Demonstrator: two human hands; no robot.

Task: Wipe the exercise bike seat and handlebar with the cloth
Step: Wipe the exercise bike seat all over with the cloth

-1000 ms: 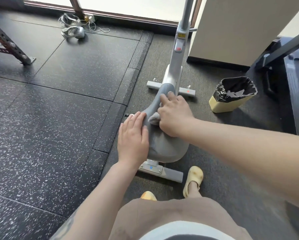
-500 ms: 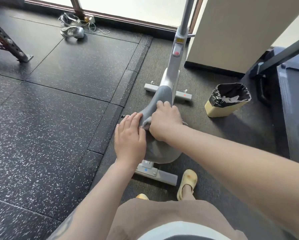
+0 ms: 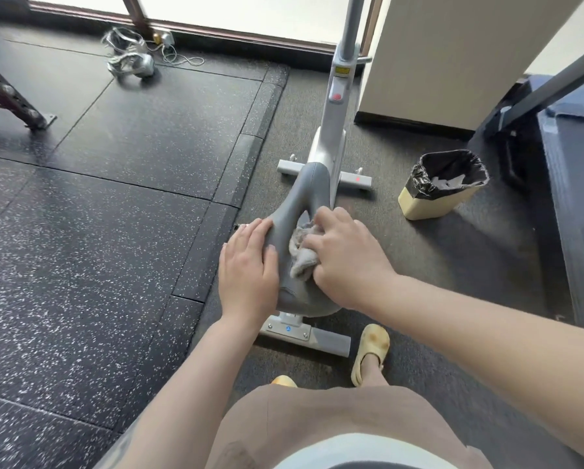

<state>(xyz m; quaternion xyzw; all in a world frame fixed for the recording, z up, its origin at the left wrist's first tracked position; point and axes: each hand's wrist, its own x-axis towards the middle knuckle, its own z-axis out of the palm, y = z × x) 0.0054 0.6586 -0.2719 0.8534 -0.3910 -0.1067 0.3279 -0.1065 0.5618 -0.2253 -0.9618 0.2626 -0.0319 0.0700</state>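
The grey bike seat lies below me, its narrow nose pointing away toward the white frame post. My right hand grips a crumpled grey cloth and presses it on the middle of the seat. Flat on the seat's left side rests my left hand, fingers straight. The handlebar is out of view above the frame.
A yellow bin with a black liner stands to the right. A beige cabinet and a dark treadmill lie beyond it. The bike's rear foot bar is by my slippered feet. A cable bundle lies near the window.
My right hand has slid the cloth back from the seat's nose toward its middle, so more of the cloth shows. My left hand stays on the seat's left side.
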